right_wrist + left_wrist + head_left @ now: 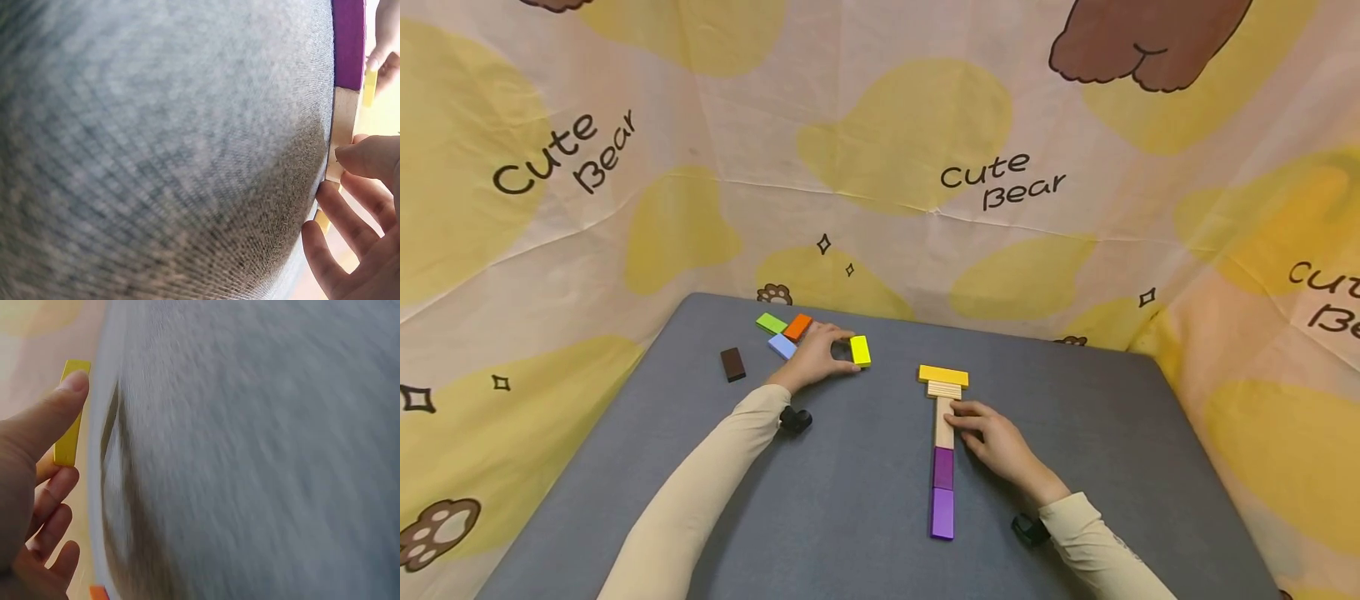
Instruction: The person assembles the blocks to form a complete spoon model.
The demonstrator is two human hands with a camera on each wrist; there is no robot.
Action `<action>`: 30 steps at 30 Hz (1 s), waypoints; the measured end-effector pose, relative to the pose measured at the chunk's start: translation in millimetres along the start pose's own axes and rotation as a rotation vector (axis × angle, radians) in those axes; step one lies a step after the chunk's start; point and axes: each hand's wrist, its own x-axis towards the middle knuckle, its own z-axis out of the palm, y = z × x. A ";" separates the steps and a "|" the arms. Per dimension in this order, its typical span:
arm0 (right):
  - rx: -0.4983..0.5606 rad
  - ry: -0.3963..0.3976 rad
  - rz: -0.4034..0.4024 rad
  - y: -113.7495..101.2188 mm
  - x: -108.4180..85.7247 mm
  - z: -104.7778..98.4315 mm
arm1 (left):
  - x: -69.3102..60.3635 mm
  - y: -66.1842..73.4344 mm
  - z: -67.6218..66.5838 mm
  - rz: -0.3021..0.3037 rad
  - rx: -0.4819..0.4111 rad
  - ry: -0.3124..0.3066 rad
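Left hand [815,360] pinches the bright yellow block [861,351] between thumb and finger, gripping it near its two ends, to the left of the row of blocks [943,454] and well apart from it. Since the hold seems to rest on small areas only, I judge that uneven pressure could make this block turn or slip out. The right hand [1000,443] lies at the right side of the row, with its fingers loosely bent at the pale block [943,432]; whether they press it or merely touch it, I cannot tell with certainty from these angles. If they push sideways, the pale block may leave its line with the dark purple block [943,468], or disturb the golden bar [943,376] across the far end. Another danger is on the left: the blue block [782,346] and the orange block [798,327] are close beside the left hand, so a careless movement could push them across the grey table [1090,433].
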 end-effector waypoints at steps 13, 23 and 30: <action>0.012 0.002 0.010 -0.7 0.2 0.5 | 32.6 26.3 27.2 0.026 -0.002 -0.023; 0.010 -0.021 0.024 -1.7 0.5 -0.1 | 54.0 48.0 41.7 0.067 0.053 -0.037; 0.012 -0.017 0.025 -1.6 0.2 -0.8 | 63.7 54.0 48.6 0.093 0.073 -0.039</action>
